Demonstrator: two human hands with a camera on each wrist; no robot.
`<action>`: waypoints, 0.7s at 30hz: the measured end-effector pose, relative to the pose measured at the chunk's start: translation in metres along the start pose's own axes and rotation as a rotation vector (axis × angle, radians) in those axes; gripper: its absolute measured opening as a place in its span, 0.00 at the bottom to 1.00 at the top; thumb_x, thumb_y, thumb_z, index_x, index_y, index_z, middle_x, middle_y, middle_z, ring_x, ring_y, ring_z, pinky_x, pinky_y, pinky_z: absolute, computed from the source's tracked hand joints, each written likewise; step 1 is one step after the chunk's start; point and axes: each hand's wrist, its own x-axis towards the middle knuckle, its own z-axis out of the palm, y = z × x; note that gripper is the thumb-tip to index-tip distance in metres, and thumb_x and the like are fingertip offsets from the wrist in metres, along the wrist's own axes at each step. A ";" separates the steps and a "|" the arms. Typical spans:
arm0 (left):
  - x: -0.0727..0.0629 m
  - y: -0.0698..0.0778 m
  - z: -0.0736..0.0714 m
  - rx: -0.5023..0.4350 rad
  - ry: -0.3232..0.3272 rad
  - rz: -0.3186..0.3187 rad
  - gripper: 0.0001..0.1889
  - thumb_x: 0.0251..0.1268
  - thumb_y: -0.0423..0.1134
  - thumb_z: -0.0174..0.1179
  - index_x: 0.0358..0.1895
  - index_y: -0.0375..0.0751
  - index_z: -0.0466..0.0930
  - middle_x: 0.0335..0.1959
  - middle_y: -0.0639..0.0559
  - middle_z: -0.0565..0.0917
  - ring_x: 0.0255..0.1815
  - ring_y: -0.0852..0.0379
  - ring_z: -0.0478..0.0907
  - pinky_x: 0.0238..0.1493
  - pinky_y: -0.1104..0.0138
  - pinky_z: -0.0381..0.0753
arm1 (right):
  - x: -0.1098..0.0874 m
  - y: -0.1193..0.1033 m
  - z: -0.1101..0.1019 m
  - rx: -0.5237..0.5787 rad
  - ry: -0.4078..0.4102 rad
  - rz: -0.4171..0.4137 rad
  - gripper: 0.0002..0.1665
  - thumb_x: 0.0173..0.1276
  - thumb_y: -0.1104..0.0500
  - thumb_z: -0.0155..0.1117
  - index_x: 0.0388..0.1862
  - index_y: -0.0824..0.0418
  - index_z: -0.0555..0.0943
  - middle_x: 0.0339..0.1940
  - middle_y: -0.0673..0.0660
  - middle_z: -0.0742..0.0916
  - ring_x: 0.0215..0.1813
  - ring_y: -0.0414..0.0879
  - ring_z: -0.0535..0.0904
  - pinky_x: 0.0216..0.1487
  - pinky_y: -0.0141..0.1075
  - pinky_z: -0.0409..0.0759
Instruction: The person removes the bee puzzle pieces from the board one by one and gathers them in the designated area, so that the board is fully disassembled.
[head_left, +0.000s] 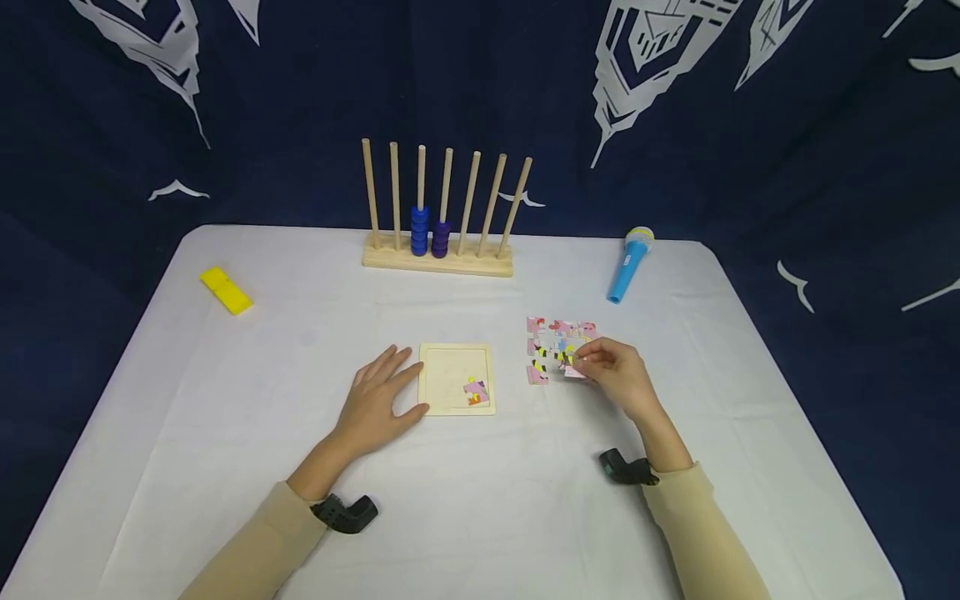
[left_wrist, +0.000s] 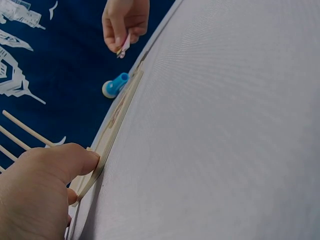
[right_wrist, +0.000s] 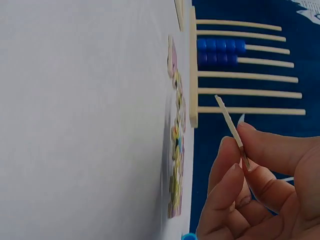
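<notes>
My right hand [head_left: 618,377] pinches a thin jigsaw piece [right_wrist: 230,122] between thumb and fingers, over loose pink, yellow and black pieces [head_left: 537,375] on the table. The right wrist view shows the held piece edge-on, its picture hidden. Fingers spread, my left hand [head_left: 378,404] rests at the left side of a square wooden puzzle tray [head_left: 444,383]. Its thumb touches the tray's rim in the left wrist view. One pink and yellow piece [head_left: 476,392] lies in the tray's lower right corner.
Behind stands a wooden peg rack [head_left: 438,260] with blue rings [head_left: 419,232] and purple rings [head_left: 441,240] on two pegs. A blue toy microphone [head_left: 628,267] lies at the back right, a yellow block [head_left: 226,290] at the back left. White cloth [head_left: 300,333] covers the table.
</notes>
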 end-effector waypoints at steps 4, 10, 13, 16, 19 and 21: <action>-0.001 0.001 0.000 -0.008 0.005 -0.002 0.33 0.57 0.52 0.67 0.64 0.39 0.76 0.72 0.40 0.68 0.77 0.40 0.56 0.68 0.42 0.59 | 0.000 0.005 -0.004 0.013 0.005 0.042 0.11 0.64 0.66 0.66 0.43 0.73 0.80 0.32 0.58 0.83 0.29 0.34 0.77 0.32 0.26 0.78; -0.001 0.002 0.001 -0.015 0.021 0.012 0.33 0.56 0.52 0.68 0.63 0.38 0.76 0.71 0.39 0.69 0.76 0.40 0.57 0.68 0.42 0.61 | 0.000 0.007 0.000 -0.062 -0.015 0.067 0.13 0.62 0.64 0.70 0.42 0.70 0.81 0.28 0.54 0.84 0.29 0.37 0.77 0.30 0.27 0.76; -0.001 0.002 0.001 -0.014 0.018 0.010 0.33 0.56 0.52 0.67 0.63 0.39 0.76 0.71 0.39 0.69 0.76 0.40 0.57 0.68 0.42 0.60 | 0.001 0.008 0.004 -0.128 -0.002 0.066 0.12 0.60 0.63 0.71 0.40 0.68 0.81 0.27 0.55 0.84 0.28 0.40 0.76 0.29 0.28 0.74; -0.001 0.001 0.000 -0.004 0.013 0.007 0.33 0.57 0.52 0.66 0.63 0.39 0.76 0.71 0.40 0.69 0.76 0.41 0.57 0.68 0.43 0.60 | 0.001 0.009 0.007 -0.195 0.023 0.058 0.12 0.59 0.62 0.72 0.38 0.67 0.81 0.26 0.56 0.85 0.29 0.43 0.75 0.29 0.30 0.73; -0.001 0.001 0.000 -0.003 0.016 0.009 0.32 0.56 0.52 0.66 0.63 0.39 0.76 0.71 0.40 0.69 0.76 0.40 0.57 0.68 0.43 0.60 | 0.000 0.009 0.010 -0.276 0.051 0.058 0.12 0.59 0.59 0.73 0.37 0.65 0.81 0.26 0.57 0.85 0.29 0.45 0.76 0.30 0.32 0.71; -0.001 0.001 0.000 -0.001 0.023 0.016 0.32 0.56 0.52 0.67 0.63 0.39 0.77 0.71 0.39 0.69 0.76 0.40 0.57 0.67 0.42 0.61 | 0.000 0.008 0.011 -0.339 0.066 0.062 0.13 0.59 0.57 0.73 0.38 0.64 0.82 0.27 0.57 0.86 0.30 0.46 0.78 0.30 0.34 0.70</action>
